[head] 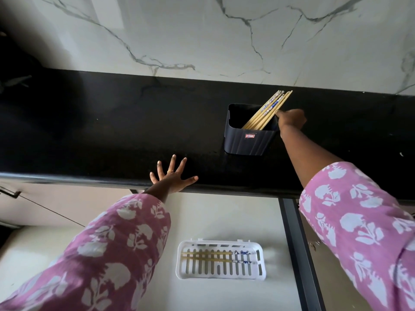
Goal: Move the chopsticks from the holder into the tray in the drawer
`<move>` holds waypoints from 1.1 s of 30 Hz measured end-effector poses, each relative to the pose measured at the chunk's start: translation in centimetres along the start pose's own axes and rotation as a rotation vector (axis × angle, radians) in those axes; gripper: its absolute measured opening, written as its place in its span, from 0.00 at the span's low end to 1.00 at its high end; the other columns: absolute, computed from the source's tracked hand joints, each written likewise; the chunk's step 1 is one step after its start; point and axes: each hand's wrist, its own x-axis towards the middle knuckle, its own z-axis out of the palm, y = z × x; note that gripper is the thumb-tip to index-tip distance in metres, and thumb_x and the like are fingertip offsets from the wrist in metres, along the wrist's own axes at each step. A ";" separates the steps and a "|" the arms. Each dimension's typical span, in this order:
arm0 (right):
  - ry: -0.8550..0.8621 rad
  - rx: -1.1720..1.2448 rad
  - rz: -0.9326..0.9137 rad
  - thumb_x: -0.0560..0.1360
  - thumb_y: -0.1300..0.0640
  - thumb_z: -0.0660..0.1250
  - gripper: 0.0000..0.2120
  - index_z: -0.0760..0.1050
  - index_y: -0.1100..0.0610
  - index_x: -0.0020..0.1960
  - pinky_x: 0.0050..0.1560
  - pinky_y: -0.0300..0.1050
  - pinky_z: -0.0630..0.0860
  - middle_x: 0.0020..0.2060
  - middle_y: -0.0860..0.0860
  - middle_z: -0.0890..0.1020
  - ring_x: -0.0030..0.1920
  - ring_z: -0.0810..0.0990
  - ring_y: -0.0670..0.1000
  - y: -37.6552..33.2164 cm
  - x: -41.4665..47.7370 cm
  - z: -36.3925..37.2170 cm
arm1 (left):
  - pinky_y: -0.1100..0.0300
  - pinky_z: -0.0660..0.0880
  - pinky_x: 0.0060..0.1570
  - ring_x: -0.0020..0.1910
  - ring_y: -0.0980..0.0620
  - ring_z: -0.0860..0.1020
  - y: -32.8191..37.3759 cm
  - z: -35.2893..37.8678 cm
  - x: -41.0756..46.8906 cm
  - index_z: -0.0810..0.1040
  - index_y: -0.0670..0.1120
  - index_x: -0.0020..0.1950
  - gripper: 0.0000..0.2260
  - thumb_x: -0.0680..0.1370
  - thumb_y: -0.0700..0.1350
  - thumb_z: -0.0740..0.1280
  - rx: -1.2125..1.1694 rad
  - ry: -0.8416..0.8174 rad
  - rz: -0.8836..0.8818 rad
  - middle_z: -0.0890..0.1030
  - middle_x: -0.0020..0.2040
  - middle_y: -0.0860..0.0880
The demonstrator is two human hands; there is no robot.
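**Reaching for the next chopsticks**

Right hand (292,120) is at the holder (249,133) on the black counter (112,131), fingertips touching the leaning chopsticks (268,110). Can't really tell if it's pinched one yet. Left hand (171,177) is spread flat on the counter edge, holding nothing. One pair already lies in the white tray (221,259) in the drawer (224,216) below. Next job: grip a pair, lift clear, carry down to the tray.

wall (202,30): white veined marble | countertop (89,131): glossy black
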 end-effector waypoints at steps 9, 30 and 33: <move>-0.028 0.032 -0.092 0.72 0.60 0.71 0.15 0.79 0.68 0.55 0.53 0.47 0.80 0.51 0.62 0.83 0.51 0.83 0.56 -0.4 0.5 0.9 | 0.36 0.40 0.68 0.73 0.40 0.32 -0.1 0.0 0.2 0.39 0.67 0.72 0.37 0.70 0.73 0.54 -0.006 0.006 0.003 0.33 0.74 0.60; 0.161 0.285 -0.437 0.75 0.58 0.66 0.11 0.82 0.65 0.46 0.45 0.40 0.81 0.35 0.52 0.80 0.36 0.81 0.47 -6.3 -2.3 -7.3 | 0.36 0.41 0.68 0.73 0.40 0.33 -0.1 0.0 -0.3 0.39 0.67 0.72 0.36 0.70 0.73 0.53 0.006 0.021 0.011 0.34 0.75 0.60; 0.141 0.384 -0.475 0.75 0.59 0.66 0.10 0.81 0.66 0.44 0.46 0.42 0.82 0.32 0.52 0.79 0.33 0.78 0.45 -6.7 -4.2 -8.6 | 0.37 0.40 0.69 0.73 0.40 0.33 0.0 0.4 -0.3 0.40 0.67 0.72 0.36 0.70 0.73 0.54 -0.003 0.052 0.012 0.35 0.75 0.60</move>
